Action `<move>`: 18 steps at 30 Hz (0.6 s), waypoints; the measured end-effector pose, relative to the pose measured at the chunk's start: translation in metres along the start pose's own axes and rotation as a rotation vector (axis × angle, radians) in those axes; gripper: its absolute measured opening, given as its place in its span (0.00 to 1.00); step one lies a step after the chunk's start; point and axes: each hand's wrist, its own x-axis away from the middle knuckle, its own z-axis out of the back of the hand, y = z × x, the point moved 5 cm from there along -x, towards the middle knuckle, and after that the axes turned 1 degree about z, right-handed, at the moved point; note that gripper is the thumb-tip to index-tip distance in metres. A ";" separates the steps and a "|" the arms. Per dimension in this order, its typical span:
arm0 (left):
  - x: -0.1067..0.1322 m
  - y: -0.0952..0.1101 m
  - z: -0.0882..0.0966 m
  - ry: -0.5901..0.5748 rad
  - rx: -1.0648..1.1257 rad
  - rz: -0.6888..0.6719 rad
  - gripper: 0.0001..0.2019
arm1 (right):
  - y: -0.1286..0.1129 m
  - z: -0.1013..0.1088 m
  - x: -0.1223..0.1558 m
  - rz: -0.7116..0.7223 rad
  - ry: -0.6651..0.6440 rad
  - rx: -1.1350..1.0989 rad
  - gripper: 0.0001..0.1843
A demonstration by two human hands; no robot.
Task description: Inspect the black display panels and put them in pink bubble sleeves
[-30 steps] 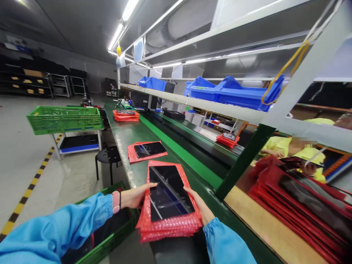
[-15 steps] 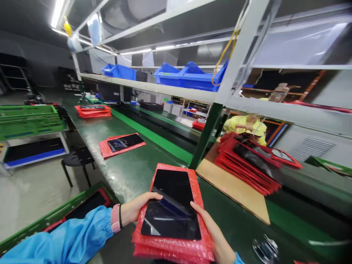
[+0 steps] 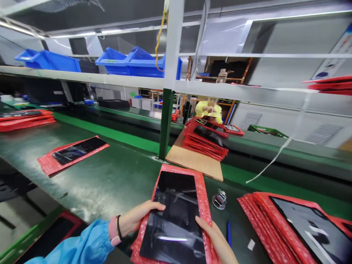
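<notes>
Green-topped workbench (image 3: pixel 107 172) in a factory workshop, viewed from the head-worn camera. At 6 o'clock, near the bench edge, the left hand (image 3: pixel 137 216) and right hand (image 3: pixel 213 238) grasp a black tablet (image 3: pixel 173 223) in a red bubble-wrap sleeve (image 3: pixel 205 198), one hand at each long side. Around the hands: 10 o'clock, another sleeved tablet (image 3: pixel 73 154); 2 o'clock, a small clear-and-metal fitting (image 3: pixel 219 199); 3 o'clock, a blue pen (image 3: pixel 228 233), then a stack of sleeved tablets (image 3: pixel 286 223). At 12 o'clock, a further stack (image 3: pixel 205 141) rests on a wooden board (image 3: pixel 192 161); beyond sits a co-worker in yellow (image 3: pixel 209 110).
</notes>
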 end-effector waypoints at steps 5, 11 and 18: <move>-0.005 0.012 -0.018 -0.151 -0.153 -0.112 0.16 | -0.001 0.024 0.001 0.059 0.057 0.025 0.33; -0.012 0.016 -0.020 -0.238 -0.268 -0.148 0.18 | -0.011 0.037 0.002 0.106 0.089 0.079 0.29; -0.012 0.017 -0.015 -0.248 -0.405 -0.175 0.14 | -0.012 0.043 -0.001 0.015 -0.028 0.010 0.35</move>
